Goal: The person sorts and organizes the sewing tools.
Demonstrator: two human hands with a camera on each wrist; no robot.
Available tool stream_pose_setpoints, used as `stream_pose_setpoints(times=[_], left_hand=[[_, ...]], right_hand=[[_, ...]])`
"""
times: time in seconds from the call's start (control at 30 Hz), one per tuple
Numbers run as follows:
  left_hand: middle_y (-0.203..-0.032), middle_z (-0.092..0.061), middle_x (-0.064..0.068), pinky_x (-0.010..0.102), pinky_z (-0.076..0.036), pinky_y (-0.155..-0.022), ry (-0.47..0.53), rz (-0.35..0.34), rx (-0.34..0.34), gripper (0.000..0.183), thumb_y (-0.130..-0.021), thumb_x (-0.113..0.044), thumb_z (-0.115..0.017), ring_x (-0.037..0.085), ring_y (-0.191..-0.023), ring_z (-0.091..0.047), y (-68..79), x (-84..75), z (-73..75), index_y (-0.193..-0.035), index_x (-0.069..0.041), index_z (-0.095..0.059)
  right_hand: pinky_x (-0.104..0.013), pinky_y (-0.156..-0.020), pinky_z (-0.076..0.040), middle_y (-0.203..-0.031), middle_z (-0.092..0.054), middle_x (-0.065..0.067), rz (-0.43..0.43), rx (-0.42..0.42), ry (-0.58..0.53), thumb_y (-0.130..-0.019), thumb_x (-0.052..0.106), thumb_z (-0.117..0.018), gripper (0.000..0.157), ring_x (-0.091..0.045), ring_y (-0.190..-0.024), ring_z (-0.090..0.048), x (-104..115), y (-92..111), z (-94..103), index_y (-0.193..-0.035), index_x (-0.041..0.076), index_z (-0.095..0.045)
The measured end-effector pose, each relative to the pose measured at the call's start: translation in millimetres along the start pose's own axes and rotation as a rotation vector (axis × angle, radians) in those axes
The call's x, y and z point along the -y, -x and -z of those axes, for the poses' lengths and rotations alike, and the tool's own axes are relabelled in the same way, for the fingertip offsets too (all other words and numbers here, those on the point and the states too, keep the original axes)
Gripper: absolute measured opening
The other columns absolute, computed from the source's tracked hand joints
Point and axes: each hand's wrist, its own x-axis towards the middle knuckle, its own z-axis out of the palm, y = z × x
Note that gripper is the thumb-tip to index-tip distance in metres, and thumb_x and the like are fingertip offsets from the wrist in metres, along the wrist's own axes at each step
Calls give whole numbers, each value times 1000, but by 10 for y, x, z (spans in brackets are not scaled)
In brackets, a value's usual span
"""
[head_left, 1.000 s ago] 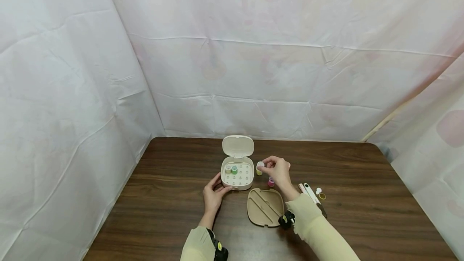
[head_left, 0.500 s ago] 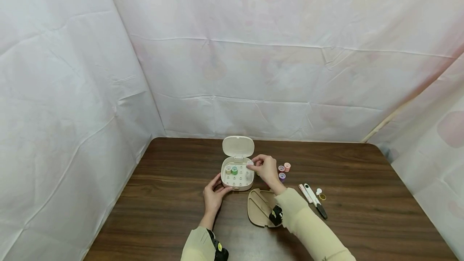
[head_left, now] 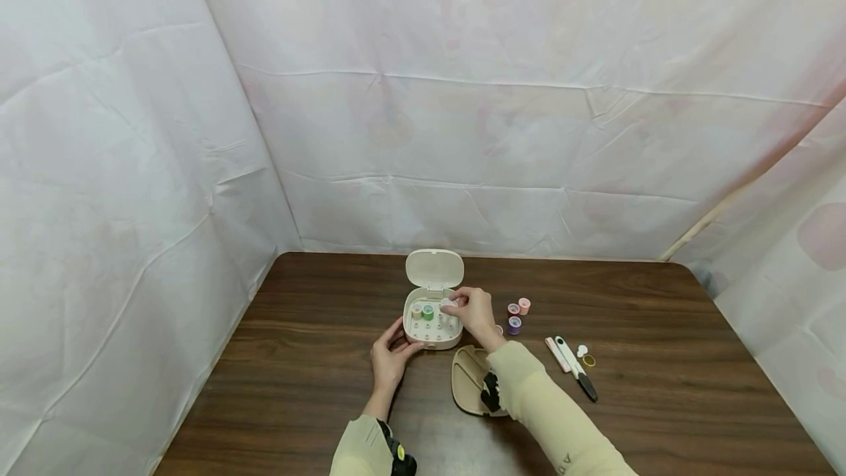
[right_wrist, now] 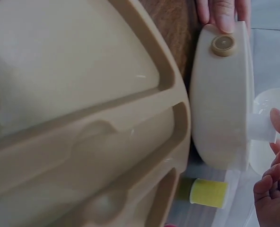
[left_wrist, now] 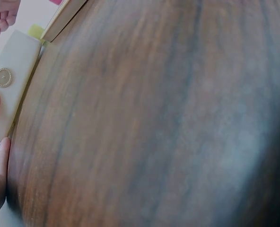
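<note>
A cream sewing box (head_left: 429, 344) stands with its lid (head_left: 435, 268) raised; rows of small pegs fill its inside. My left hand (head_left: 388, 358) holds its front left corner, thumb along the front and fingers at the left side. Between thumb and fingertips my right hand (head_left: 477, 314) pinches a white thread spool (right_wrist: 260, 128) over the pegs at the right; whether it touches a peg cannot be seen. A pale yellow spool (head_left: 416, 311) and a green spool (head_left: 427, 312) sit side by side on pegs. The right wrist view also shows a yellow spool (right_wrist: 209, 193) on the table.
A beige compartment tray (head_left: 468, 380) lies before the box, partly under my right forearm. Pink (head_left: 524, 305), dark red (head_left: 512, 310) and purple (head_left: 514, 325) spools stand to the right. Beyond lie a white, black-ended tool (head_left: 576, 368), a pale pink stick (head_left: 557, 355) and a yellowish ring (head_left: 589, 361).
My right hand has carried the white spool leftward from beside the box to above its pegs, uncovering spools on the table. My left hand has stayed on the box.
</note>
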Motion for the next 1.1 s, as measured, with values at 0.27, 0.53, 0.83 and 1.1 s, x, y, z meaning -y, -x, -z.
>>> stream_pose_setpoints(times=[0.27,0.53,0.83,1.1], left_hand=[[-102,-56,31,43,-51,-74,11,10,2,61,-59,8,-76,41,-92,-55,11,-44,5,-116,9,-53],[-103,-52,37,54,-46,-74,59,-3,27,57,-61,17,-71,50,-92,-50,55,-259,1,-114,16,-50],[-103,-52,37,52,-47,-74,38,1,35,57,-61,16,-71,49,-92,-51,67,-274,-4,-114,17,-50],[-102,-52,37,52,-47,-74,32,-19,35,57,-61,16,-72,49,-92,-51,46,-265,4,-114,16,-50]], right_hand=[[-19,-40,-30,-49,-42,4,22,17,26,-62,14,-81,20,-7,-45,-36,-47,4,-69,-74,3,-69],[-18,-40,-27,-50,-41,2,3,43,28,-62,14,-81,20,-7,-46,-35,-99,12,-136,-75,4,-70],[-21,-40,-28,-53,-43,-1,4,72,74,-63,15,-80,24,-11,-50,-37,-86,9,-154,-82,3,-71],[-25,-47,-37,-61,-50,-1,-34,96,131,-63,18,-80,24,-14,-59,-44,-62,1,-167,-83,8,-72]])
